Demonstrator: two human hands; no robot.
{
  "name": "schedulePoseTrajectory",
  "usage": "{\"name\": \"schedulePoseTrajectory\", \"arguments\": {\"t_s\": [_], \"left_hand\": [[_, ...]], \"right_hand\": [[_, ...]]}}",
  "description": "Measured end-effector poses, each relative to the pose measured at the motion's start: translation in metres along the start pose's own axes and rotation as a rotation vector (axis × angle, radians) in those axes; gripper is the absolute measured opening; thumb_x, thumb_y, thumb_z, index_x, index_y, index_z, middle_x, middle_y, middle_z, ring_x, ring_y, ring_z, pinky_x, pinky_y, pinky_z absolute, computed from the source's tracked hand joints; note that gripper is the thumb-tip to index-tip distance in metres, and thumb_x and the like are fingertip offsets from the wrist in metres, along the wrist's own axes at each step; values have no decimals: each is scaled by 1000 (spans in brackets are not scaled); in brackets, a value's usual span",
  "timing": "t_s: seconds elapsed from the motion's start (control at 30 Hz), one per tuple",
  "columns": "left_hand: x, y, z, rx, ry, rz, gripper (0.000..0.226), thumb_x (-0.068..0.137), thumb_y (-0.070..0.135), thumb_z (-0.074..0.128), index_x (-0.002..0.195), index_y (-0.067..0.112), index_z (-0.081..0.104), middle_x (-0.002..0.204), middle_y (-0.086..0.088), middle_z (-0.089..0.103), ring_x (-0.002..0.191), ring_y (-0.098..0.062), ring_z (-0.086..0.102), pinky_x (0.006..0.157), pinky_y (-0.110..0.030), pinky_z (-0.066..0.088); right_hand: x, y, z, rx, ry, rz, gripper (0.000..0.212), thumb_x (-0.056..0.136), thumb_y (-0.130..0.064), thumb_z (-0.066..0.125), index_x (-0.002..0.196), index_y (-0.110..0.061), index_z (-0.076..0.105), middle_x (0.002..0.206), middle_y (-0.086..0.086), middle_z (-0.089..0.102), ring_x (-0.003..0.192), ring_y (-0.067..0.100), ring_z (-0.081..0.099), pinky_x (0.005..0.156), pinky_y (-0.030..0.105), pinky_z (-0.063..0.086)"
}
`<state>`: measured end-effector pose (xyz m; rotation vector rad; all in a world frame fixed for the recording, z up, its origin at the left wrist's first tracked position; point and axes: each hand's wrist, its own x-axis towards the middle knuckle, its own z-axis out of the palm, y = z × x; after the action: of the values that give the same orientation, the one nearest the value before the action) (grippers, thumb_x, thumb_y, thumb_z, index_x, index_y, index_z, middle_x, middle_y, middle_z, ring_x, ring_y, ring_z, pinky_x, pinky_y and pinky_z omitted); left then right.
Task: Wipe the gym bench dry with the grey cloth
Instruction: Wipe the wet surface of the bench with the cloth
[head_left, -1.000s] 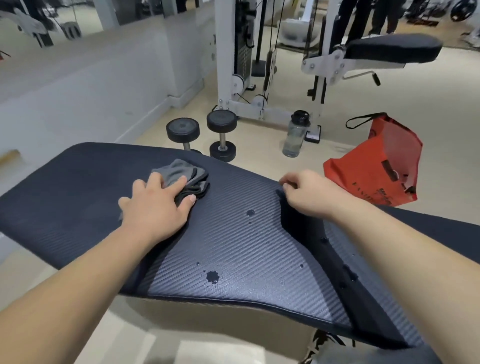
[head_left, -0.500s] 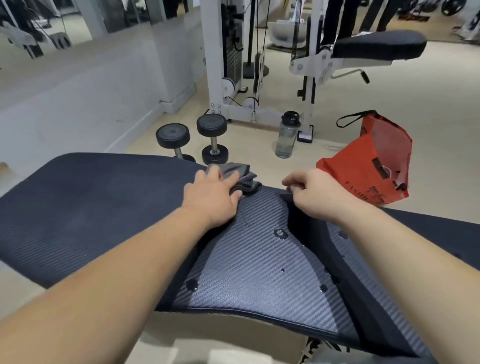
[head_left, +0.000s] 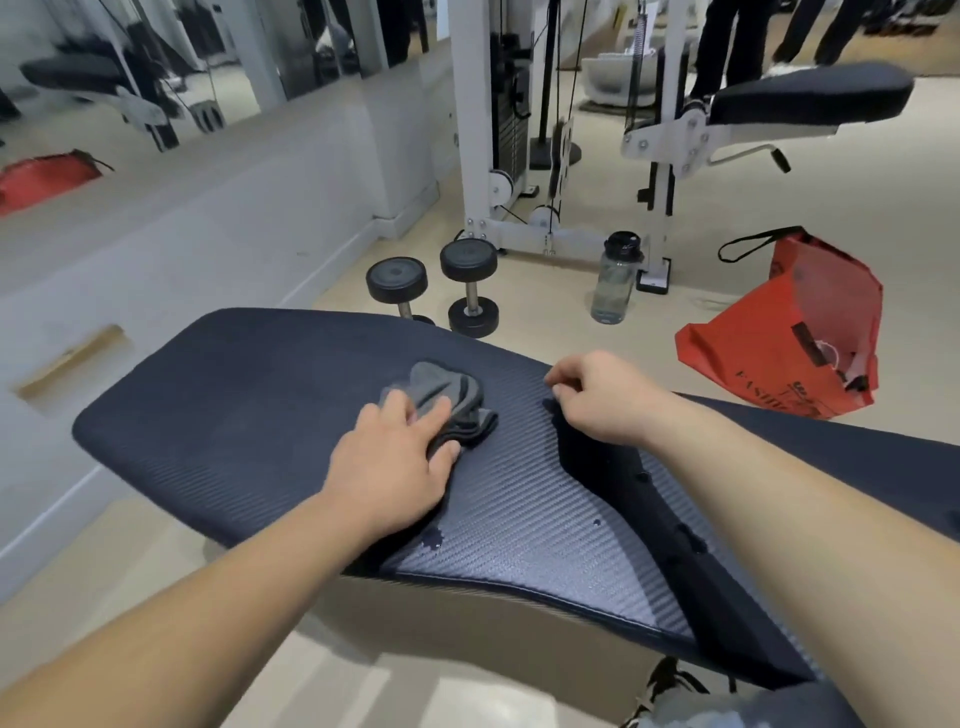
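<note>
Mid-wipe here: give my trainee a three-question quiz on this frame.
1. True or false: the left hand presses the grey cloth on the gym bench.
2. Where does the biggest remaining water drop sit? A) near the bench's front edge B) under the right hand C) on the floor
3. Name the clear container beside the dumbbells.

Key: 1 true; 2 A; 3 water bottle.
</note>
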<state>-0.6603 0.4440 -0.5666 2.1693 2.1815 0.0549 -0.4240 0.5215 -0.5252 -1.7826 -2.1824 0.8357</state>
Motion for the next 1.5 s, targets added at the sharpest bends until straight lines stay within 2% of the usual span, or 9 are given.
{"name": "schedulePoseTrajectory", "arguments": {"t_s": [0.13,0.33,0.6,0.73,0.8,0.97,1.17,1.37,1.5], "left_hand": [[-29,-29,-6,-71,-26,303,56,98,63,34,152,52,29,116,10,40,106,-17,44,87,-38,51],[-15,-50,1,-3,35,-296,55,99,58,33,151,38,33,130,-7,42,116,-33,44,90,-45,49],[-89,-46,-4,-37,-6,363,57,96,62,33,151,46,34,116,5,44,105,-20,49,83,-38,52],[-55,-52,-2,-57,26,-245,54,97,59,39,149,43,36,127,-4,43,120,-31,46,95,-46,50],[-61,-26,3,17,53,-214,58,97,59,38,150,37,33,129,-7,40,119,-33,44,95,-47,49],[-73,-30,-10,-101,-80,290,57,99,62,35,154,49,28,121,8,37,115,-18,43,92,-39,48],[-29,-26,-5,17,-49,-212,60,100,57,32,154,32,28,138,-10,37,127,-35,41,96,-50,47],[-44,-26,-12,-36,-98,433,58,99,63,29,155,47,24,116,10,36,113,-16,46,86,-37,50],[2,-27,-7,14,-27,-167,57,101,56,30,152,32,35,128,-8,43,119,-34,50,87,-46,49]], "right_hand": [[2,-18,12,-27,-5,-50,32,101,-17,52,127,-17,71,130,3,71,122,24,63,109,36,47],[-4,-35,30,-123,-43,-150,24,99,-24,57,115,-20,75,115,-2,74,109,21,66,98,32,51],[-8,-50,32,-115,-4,-195,23,98,-25,59,112,-22,76,115,-2,76,109,23,67,101,37,52],[-14,-50,31,-80,-27,-197,21,99,-26,61,111,-20,77,107,-2,75,104,20,67,95,29,50],[-16,-48,32,-91,-34,-204,21,99,-27,61,111,-20,77,108,-2,76,103,20,67,95,29,51],[-14,-47,31,-94,-21,-209,20,99,-23,60,108,-17,77,106,1,77,100,22,68,91,30,51],[-10,-35,29,-112,-15,-190,20,100,-27,61,111,-19,76,101,-4,73,99,20,66,88,28,48],[-3,-3,13,-16,88,-76,23,100,-25,58,114,-18,75,103,-2,70,104,20,65,94,29,48],[-10,21,-5,-7,117,31,24,102,-24,54,114,-17,74,104,3,71,101,22,64,88,29,46]]}}
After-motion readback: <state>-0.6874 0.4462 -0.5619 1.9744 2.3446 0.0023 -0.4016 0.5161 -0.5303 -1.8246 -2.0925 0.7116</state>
